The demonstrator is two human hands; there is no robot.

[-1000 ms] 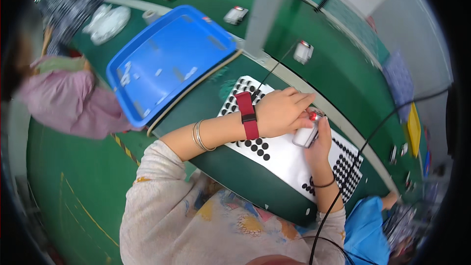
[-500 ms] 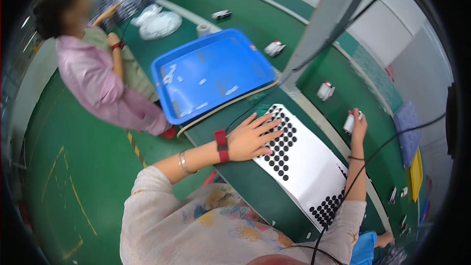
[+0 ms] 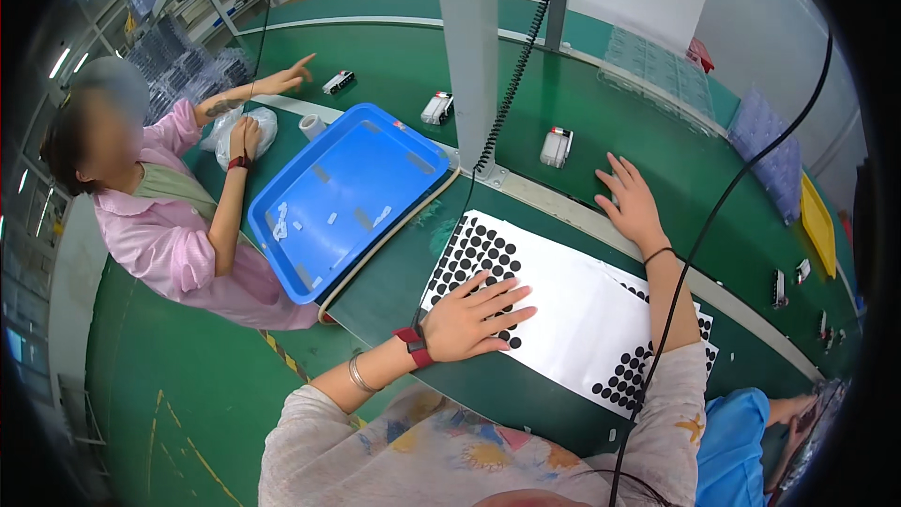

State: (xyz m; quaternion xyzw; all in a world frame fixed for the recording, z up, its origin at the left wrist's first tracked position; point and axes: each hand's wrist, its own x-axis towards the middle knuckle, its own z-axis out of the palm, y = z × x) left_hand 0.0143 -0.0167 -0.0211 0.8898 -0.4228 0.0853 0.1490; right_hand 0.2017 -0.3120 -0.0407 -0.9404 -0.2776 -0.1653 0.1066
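My left hand [image 3: 474,319] lies flat, fingers spread, on a white sheet [image 3: 558,305] with rows of round black stickers [image 3: 474,253]. It covers some of the dots along the sheet's left part. Reaching past the sheet's far edge, my right hand [image 3: 631,197] is over the green belt [image 3: 676,225], fingers apart, holding nothing visible. Left of its fingertips sits a small white and grey block-shaped device [image 3: 556,146]. My right forearm hides part of the sheet, and further dotted sheets [image 3: 704,329] show beside that arm.
A blue tray [image 3: 352,197] with small white pieces stands at left, near a grey post [image 3: 469,56] with a coiled cable. A co-worker in a pink shirt [image 3: 160,235] reaches over the belt. Another person's blue clothing [image 3: 737,441] is at lower right. A black cable [image 3: 699,244] crosses my right arm.
My right hand held a white block-shaped device before; now its fingers are spread without it. The view has turned. The co-worker's arm now stretches toward a device on the belt.
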